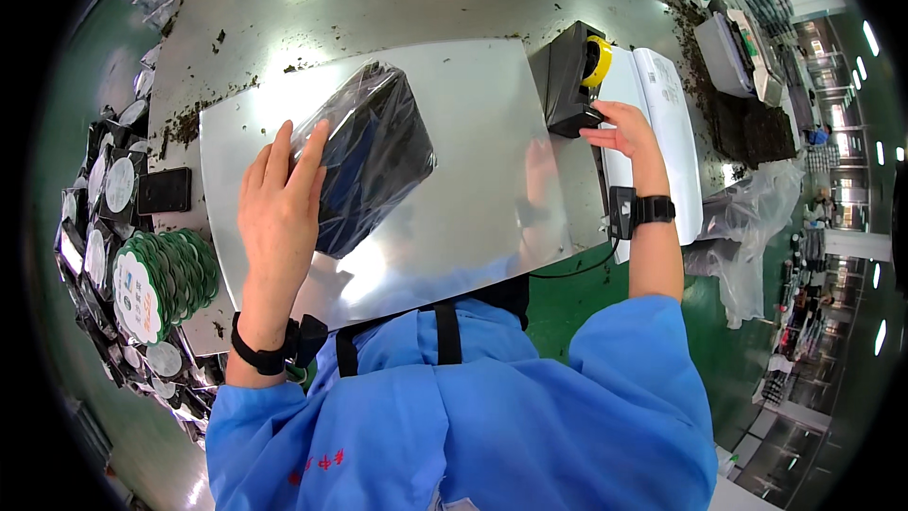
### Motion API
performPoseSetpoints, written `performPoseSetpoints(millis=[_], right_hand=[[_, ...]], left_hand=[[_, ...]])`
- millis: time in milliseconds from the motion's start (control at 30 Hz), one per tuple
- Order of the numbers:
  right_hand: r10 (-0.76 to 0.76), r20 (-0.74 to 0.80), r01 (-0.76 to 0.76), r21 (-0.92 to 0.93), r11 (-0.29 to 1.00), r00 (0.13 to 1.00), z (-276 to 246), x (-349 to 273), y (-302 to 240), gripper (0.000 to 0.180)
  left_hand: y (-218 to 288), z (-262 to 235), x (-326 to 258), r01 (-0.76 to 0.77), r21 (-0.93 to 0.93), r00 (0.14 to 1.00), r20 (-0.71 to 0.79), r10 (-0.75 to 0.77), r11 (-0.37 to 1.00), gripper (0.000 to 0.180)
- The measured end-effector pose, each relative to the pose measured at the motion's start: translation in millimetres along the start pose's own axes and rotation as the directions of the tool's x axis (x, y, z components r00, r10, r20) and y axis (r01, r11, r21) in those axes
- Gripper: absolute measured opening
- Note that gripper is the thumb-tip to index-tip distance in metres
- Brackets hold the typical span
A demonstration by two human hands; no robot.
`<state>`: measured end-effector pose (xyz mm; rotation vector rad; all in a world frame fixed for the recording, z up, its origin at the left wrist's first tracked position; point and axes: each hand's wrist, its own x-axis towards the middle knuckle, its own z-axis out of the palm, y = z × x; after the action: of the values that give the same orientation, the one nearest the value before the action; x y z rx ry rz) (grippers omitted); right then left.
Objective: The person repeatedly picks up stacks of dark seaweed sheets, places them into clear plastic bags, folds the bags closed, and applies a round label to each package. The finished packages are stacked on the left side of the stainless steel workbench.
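Note:
A dark block-shaped package wrapped in clear, shiny film lies tilted on the pale metal sheet in front of me. My left hand rests along its left edge, fingers stretched out over the film. To the right stands a black tape dispenser holding a yellow-cored tape roll. At its near end, my right hand has thumb and fingers closing around the cutting edge, pinching the tape there. The tape's loose end is too small to make out clearly.
Left of the metal sheet are a black phone, a stack of green-edged round tags and piled black packages. White paper rolls, a clear plastic bag and dark crumbly blocks sit right. Crumbs dot the table.

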<state>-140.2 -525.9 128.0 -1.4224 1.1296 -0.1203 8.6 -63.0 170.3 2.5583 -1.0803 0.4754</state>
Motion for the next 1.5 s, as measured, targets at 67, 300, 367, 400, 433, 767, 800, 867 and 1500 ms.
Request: performPoseSetpoints(millis=[67,300,367,400,433,767,800,867,1500], right_hand=[[0.011,0.069,-0.019,0.116,0.993,0.998,-8,12,5,0.037],[-0.063,-0.244,0.210,0.641,0.738,0.968,35,0,90,0.036],[-0.099,-0.323,0.289,0.616,0.733,0.941,53,-1,106,0.045],[-0.133,-0.327,0.315,0.604,0.732,0.936,59,-1,111,0.050],[-0.165,-0.331,0.341,0.591,0.731,0.929,65,-2,118,0.055],[-0.427,0.555,0.382,0.202,0.902,0.714,233,-159,28,0.022],[-0.408,0.557,0.375,0.179,0.909,0.723,248,-166,16,0.026],[-0.373,0.560,0.361,0.137,0.923,0.740,272,-169,0,0.034],[-0.645,-0.128,0.301,-0.805,0.511,0.753,-12,-41,63,0.011]], left_hand=[[1,-2,-2,0.004,0.003,1.000,0.005,-0.004,1.000,0.042],[-3,-8,4,0.072,-0.089,0.997,0.023,-0.070,0.993,0.039],[-5,-6,6,0.079,-0.122,0.997,0.014,-0.078,0.989,0.038],[-5,-5,7,0.102,-0.144,0.995,0.008,-0.102,0.984,0.037],[-6,-4,6,0.108,-0.153,0.994,0.008,-0.108,0.982,0.038],[1,-1,-1,0.059,-0.065,0.997,-0.040,-0.061,0.996,0.043],[2,-2,-1,0.052,-0.062,0.998,-0.044,-0.055,0.997,0.045],[2,-2,-4,0.037,-0.054,0.998,-0.054,-0.040,0.998,0.047],[-80,58,39,0.514,-0.668,0.812,0.581,-0.055,0.538,0.036]])
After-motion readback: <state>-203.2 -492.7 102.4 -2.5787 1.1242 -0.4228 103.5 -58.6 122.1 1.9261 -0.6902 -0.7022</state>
